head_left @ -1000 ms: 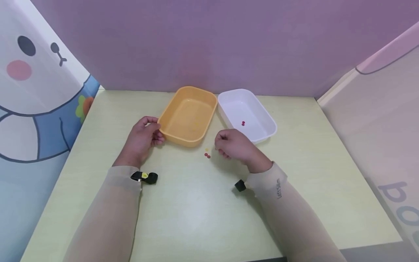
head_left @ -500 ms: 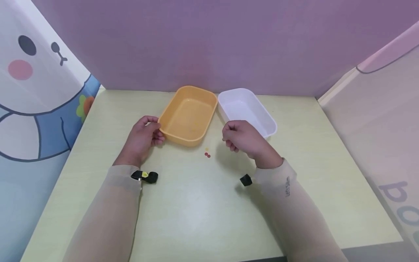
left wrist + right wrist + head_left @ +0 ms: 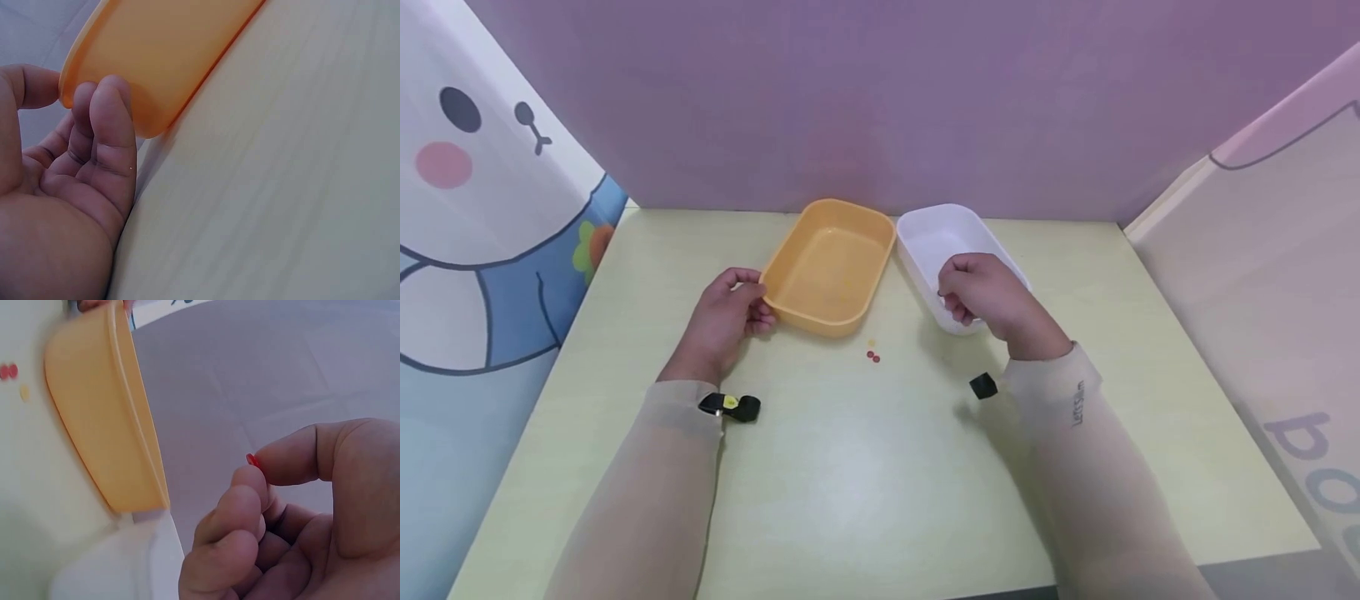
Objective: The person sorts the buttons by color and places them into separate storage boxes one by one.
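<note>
My left hand (image 3: pixel 722 312) pinches the near left corner of an orange-yellow plastic basin (image 3: pixel 829 321). In the left wrist view its thumb lies at the rim and the fingertips press the basin's outer wall (image 3: pixel 169 62). Over the near half of a white basin (image 3: pixel 925 218) hovers my right hand (image 3: pixel 988 296). Thumb and index finger pinch a small red disc (image 3: pixel 252 460), seen in the right wrist view. On the table in front of the basins lie two red discs (image 3: pixel 873 357) and a yellow disc (image 3: pixel 871 342). My right hand hides much of the white basin's floor.
Both basins stand side by side near the purple back wall (image 3: pixel 880 108) of the pale table (image 3: pixel 842 483). A cartoon-printed panel (image 3: pixel 490 208) borders the left side, and a pale panel (image 3: pixel 1262 250) the right. Each sleeve cuff has a black wrist device (image 3: pixel 982 386).
My right hand has moved right and away from me, from beside the loose discs to over the white basin. The left hand keeps its place on the orange-yellow basin.
</note>
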### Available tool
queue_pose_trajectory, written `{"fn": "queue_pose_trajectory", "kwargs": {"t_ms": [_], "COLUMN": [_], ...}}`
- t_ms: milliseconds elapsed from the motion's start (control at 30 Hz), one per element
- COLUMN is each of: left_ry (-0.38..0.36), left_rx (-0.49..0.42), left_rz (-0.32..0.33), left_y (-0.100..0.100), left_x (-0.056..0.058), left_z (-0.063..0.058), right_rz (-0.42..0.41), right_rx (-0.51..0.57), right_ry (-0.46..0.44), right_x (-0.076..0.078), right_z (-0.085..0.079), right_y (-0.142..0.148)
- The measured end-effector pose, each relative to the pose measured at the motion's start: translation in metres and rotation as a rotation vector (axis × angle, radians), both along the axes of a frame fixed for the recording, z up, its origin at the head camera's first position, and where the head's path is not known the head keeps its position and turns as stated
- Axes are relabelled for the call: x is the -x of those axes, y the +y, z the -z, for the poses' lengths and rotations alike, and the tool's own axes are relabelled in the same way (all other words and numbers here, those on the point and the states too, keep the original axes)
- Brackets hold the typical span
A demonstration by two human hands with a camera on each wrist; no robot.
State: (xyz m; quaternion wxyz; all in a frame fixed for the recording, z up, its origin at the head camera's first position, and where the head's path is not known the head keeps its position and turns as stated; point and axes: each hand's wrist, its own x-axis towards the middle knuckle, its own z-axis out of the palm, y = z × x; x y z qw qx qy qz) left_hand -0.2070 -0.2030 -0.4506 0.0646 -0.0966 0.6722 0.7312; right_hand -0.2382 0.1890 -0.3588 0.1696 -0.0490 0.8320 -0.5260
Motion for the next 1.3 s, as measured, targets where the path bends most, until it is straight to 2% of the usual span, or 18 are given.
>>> {"fn": "queue_pose_trajectory", "kwargs": {"t_ms": [400,733,1300], "left_ry": [-0.005,-0.010,-0.005], "left_rx": [0.005,0.002,-0.012], "left_rz": [-0.004,-0.012,-0.012], "left_y": [-0.003,-0.002,-0.002], "left_x": [-0.001,-0.003,-0.003], "left_z": [0.000,-0.001,-0.001], "right_rz": [0.073,0.112,0.170], "right_rx": [-0.048,-0.056,-0.103], "right_ry": [-0.012,-0.078,-0.096], "right_x": [0.035,0.057,0.070], "right_z": [-0.008,-0.006,0.005], "right_y": [0.013,0.020,0.023]}}
